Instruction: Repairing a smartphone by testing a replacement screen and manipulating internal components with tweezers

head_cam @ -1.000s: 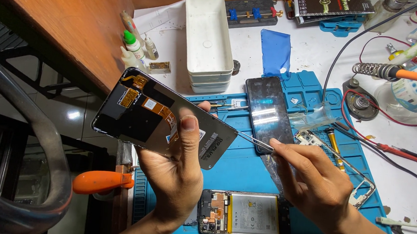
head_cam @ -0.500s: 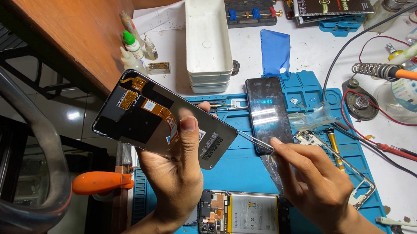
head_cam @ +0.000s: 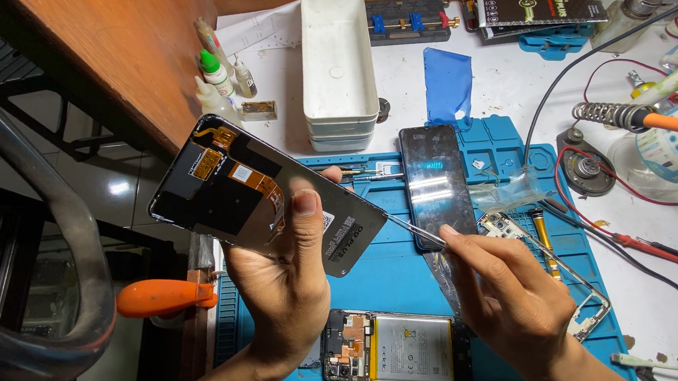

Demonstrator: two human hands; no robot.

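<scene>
My left hand (head_cam: 285, 282) holds up a phone display panel (head_cam: 235, 191), its dark back with orange flex cables facing me, my thumb pressed on it. My right hand (head_cam: 506, 298) grips thin metal tweezers (head_cam: 416, 229) whose tip touches the panel's right edge. Below my hands an opened phone body (head_cam: 399, 350) with its battery and circuit board showing lies on the blue work mat (head_cam: 397, 274). A black glass screen (head_cam: 435, 181) rests on the mat above the tweezers.
A white plastic box stack (head_cam: 336, 63) stands at the back. Glue bottles (head_cam: 220, 75) sit by the wooden shelf. A soldering iron (head_cam: 646, 118) in its coil holder, red wires, a metal phone frame (head_cam: 586, 303) and an orange handle (head_cam: 164, 298) lie around.
</scene>
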